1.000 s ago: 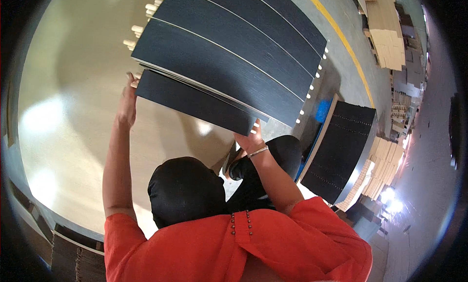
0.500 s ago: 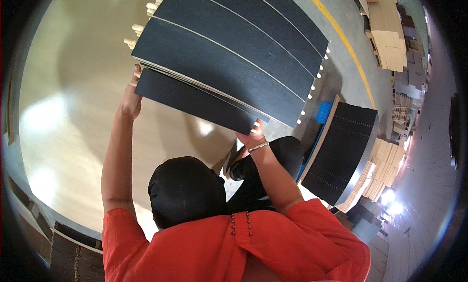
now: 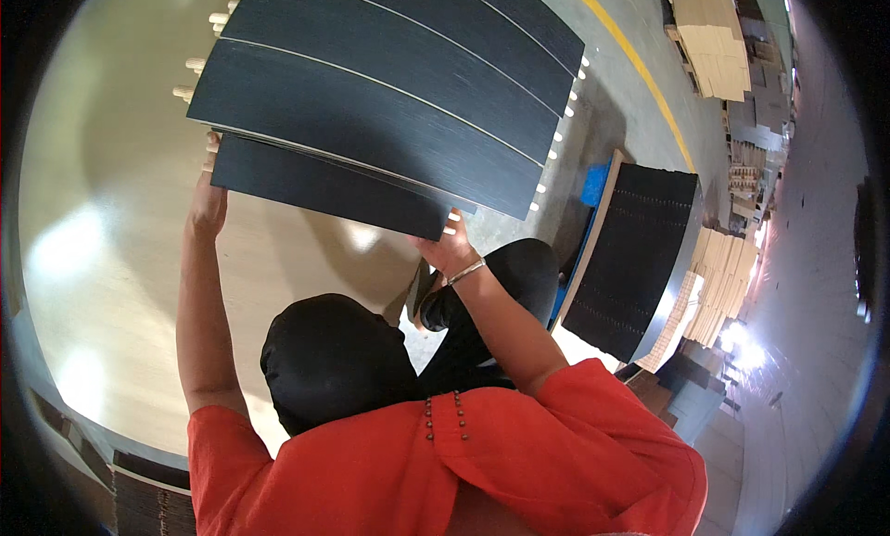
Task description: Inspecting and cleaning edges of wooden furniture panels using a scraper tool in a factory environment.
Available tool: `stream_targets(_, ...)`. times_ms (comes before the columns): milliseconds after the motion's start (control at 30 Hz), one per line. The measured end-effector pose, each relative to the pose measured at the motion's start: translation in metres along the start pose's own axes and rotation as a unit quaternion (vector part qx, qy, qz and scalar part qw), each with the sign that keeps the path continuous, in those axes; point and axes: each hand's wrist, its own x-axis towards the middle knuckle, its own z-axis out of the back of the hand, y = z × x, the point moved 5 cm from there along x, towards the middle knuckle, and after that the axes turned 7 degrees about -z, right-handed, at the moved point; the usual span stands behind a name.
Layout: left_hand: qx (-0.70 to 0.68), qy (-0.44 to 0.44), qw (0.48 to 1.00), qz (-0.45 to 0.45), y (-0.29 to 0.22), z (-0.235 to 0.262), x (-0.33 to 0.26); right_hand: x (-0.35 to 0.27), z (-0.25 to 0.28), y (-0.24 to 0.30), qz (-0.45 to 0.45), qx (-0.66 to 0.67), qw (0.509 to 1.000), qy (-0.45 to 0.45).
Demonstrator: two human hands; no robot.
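A narrow black board [image 3: 324,185] spans between my two hands along the near edge of a stack of black boards [image 3: 371,86]. My left hand [image 3: 210,188] is closed on the board's left end, some of its fingers hidden behind it. At the other end my right hand [image 3: 446,247], with a bracelet at the wrist, grips the board's lower right corner from beneath. The held board lies close against the stack; whether it touches cannot be made out. Light wooden dowels [image 3: 195,65] stick out from the stack's left side, and more dowels [image 3: 553,154] line its right side.
A broad pale glossy surface [image 3: 139,258] extends at the left. On the right, another stack of black pieces [image 3: 630,258] stands beside a blue item [image 3: 595,184]. Pale wooden stacks [image 3: 709,49] line the far right, past a yellow floor line [image 3: 640,68].
The whole view has shifted, so the boards and both hands appear farther left. Both hands keep their hold on the narrow black board, which stays beside the stack.
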Motion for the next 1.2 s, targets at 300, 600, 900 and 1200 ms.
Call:
stream_targets(300,-0.070,0.082,0.994,-0.018,0.010,-0.002,-0.004,-0.004,-0.043,-0.004,0.057,-0.052,0.997,0.010)
stream_targets(600,-0.097,0.123,0.978,-0.141,0.034,0.036,0.018,-0.006,-0.038,-0.023,-0.051,0.114,0.987,-0.098)
stream_targets(900,0.015,0.073,0.994,-0.083,-0.013,-0.003,0.007,-0.005,-0.059,-0.014,-0.003,0.259,0.956,-0.140)
stream_targets(1200,0.303,0.157,0.905,-0.254,-0.048,-0.027,0.009,0.002,-0.030,-0.019,-0.050,0.087,0.970,-0.220)
